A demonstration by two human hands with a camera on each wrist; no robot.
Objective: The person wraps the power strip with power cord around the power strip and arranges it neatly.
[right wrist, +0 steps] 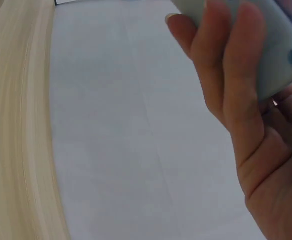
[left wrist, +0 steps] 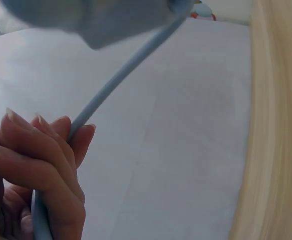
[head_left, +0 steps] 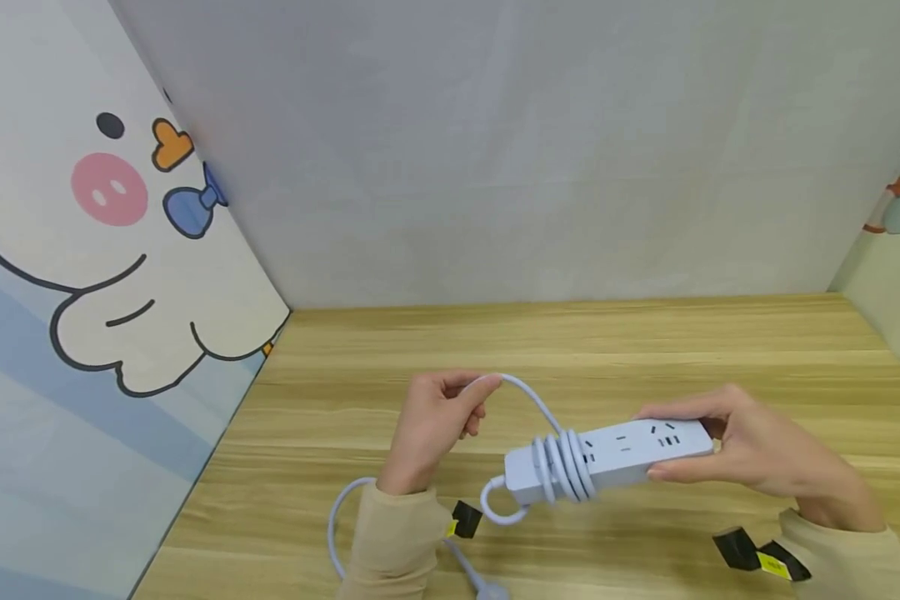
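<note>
A white power strip point(head_left: 622, 454) is held up off the table, tilted slightly, its right end gripped by my right hand point(head_left: 765, 454) between thumb and fingers. Several turns of its white cord point(head_left: 566, 467) wrap around the strip's left part. My left hand point(head_left: 438, 425) pinches the cord between thumb and fingers, up and left of the strip; in the left wrist view the cord point(left wrist: 120, 75) runs from those fingers up to the strip. The loose rest of the cord passes behind the left sleeve, and the plug point(head_left: 492, 591) shows at the bottom edge, partly cut off.
The wood-grain table point(head_left: 570, 342) lies beneath both hands. A pale grey backdrop point(head_left: 532, 167) stands behind it, and a panel with a cartoon bird point(head_left: 37, 167) stands at the left. Small black pieces with yellow labels sit at both sleeves.
</note>
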